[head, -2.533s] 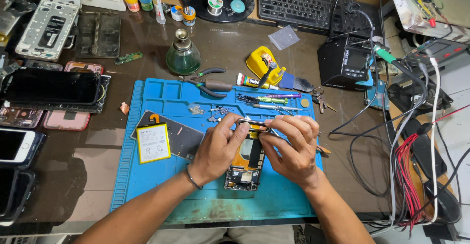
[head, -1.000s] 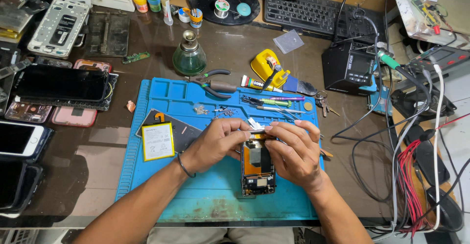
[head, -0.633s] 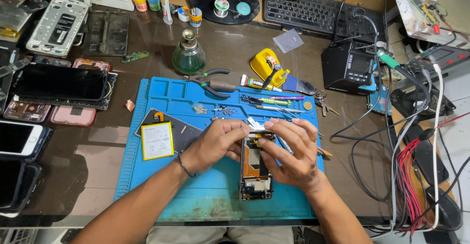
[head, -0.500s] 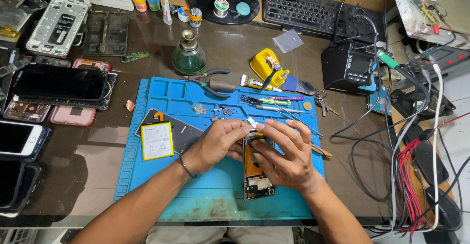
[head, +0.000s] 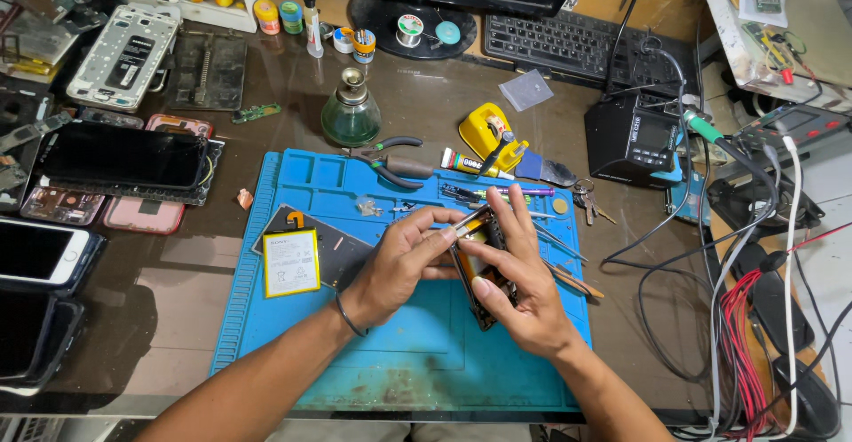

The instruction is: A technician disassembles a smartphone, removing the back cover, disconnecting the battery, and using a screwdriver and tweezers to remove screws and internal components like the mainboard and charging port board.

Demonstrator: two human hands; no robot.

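Both hands hold an opened phone body (head: 477, 269), tilted up on its edge above a blue work mat (head: 399, 353). My left hand (head: 399, 260) pinches its upper left side with thumb and fingertips. From the right, my right hand (head: 519, 287) cups it, thumb pressed on the lower part and fingers reaching past the top. Orange-brown inner parts show between the fingers. A phone battery with a yellow border (head: 291, 262) lies on the mat to the left, on top of a dark back panel (head: 342, 256).
Pliers (head: 390, 162), tweezers, a glue tube and small tools lie along the mat's far edge. A green glass bottle (head: 351, 115) and yellow holder (head: 490, 136) stand behind. Several phones and frames (head: 124, 153) fill the left. A black station (head: 639, 140), cables and keyboard (head: 568, 47) sit right.
The phone lay flat on the mat under both hands earlier. It has been lifted and turned up onto its edge between the hands.
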